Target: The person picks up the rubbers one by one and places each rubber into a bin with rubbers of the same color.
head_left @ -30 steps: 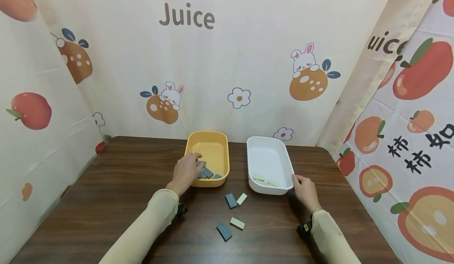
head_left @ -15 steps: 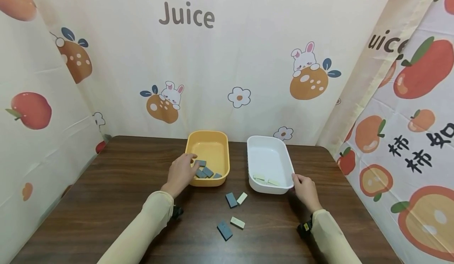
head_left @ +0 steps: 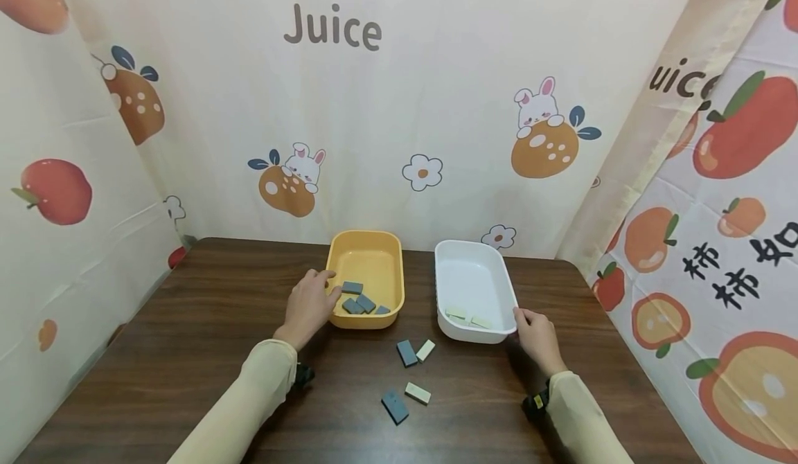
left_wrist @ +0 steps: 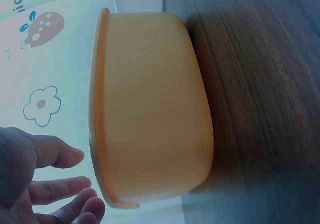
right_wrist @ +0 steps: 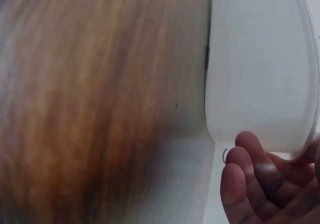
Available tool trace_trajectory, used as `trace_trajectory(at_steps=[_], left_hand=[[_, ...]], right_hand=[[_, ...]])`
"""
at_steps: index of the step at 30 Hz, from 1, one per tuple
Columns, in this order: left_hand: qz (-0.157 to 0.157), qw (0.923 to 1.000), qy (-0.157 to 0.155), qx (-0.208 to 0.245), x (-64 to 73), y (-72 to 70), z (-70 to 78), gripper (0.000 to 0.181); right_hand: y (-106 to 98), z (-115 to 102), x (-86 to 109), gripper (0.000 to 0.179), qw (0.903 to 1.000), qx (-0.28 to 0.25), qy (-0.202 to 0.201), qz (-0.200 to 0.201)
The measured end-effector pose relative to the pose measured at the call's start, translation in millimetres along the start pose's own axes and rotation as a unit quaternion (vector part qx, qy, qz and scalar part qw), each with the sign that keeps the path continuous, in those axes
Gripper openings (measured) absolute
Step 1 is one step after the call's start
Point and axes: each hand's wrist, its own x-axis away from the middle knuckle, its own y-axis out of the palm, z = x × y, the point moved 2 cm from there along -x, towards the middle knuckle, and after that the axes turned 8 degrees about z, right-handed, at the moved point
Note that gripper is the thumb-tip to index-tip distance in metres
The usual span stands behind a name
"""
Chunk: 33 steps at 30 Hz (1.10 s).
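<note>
My left hand (head_left: 308, 302) is at the left rim of a yellow plastic bin (head_left: 369, 263), fingers spread and nothing held. Several flat blue-grey blocks (head_left: 365, 302) lie at that bin's near end. In the left wrist view, the fingers (left_wrist: 62, 152) are loosely bent beside the yellow bin's rim. On the other side, my right hand (head_left: 538, 336) pinches the right rim of a white plastic bin (head_left: 470, 277) near its front corner. Pale green blocks (head_left: 456, 312) lie at the near end of the white bin. The right wrist view has the fingers (right_wrist: 250, 171) curled against that bin's wall.
In front of the bins on the dark wooden table (head_left: 206, 325) lie two blue-grey blocks, one farther back (head_left: 406, 353) and one nearer (head_left: 395, 407). Two pale green blocks (head_left: 418, 393) lie beside them. A printed curtain (head_left: 374, 118) hangs behind the table.
My left hand has drawn back leftward from over the blue-grey blocks to the yellow bin's rim, uncovering a block there. The right hand stays on the white bin's rim.
</note>
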Motion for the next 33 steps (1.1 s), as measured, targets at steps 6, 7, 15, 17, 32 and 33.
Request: trace_trajectory(at_steps=[6,7,15,17,32,33], left_hand=[[0.000,0.9999,-0.011,-0.009,-0.2,-1.3,-7.7,0.038],[-0.001,0.9999,-0.014,-0.010,0.0,-1.5,-8.7,0.039],[-0.011,0.9997,-0.020,-0.012,0.4,-0.6,-13.0,0.041],[-0.017,0.9995,-0.021,-0.014,1.3,0.5,-13.7,0.042],[-0.016,0.9996,-0.020,-0.010,6.0,5.2,-17.1,0.044],[-0.015,0.9996,-0.021,-0.009,5.6,5.4,-17.4,0.043]], right_hand=[[-0.2,-0.2,0.7,0.043,1.0000,-0.006,0.003,0.002],[-0.3,-0.2,0.6,0.043,1.0000,-0.007,0.003,0.002],[-0.2,1.1,0.3,0.043,1.0000,-0.003,0.005,0.001],[-0.1,1.6,0.6,0.043,1.0000,-0.002,0.005,0.001],[1.4,1.6,-1.7,0.043,0.9999,-0.014,0.008,0.002],[1.3,1.4,-2.1,0.043,0.9999,-0.014,0.008,0.002]])
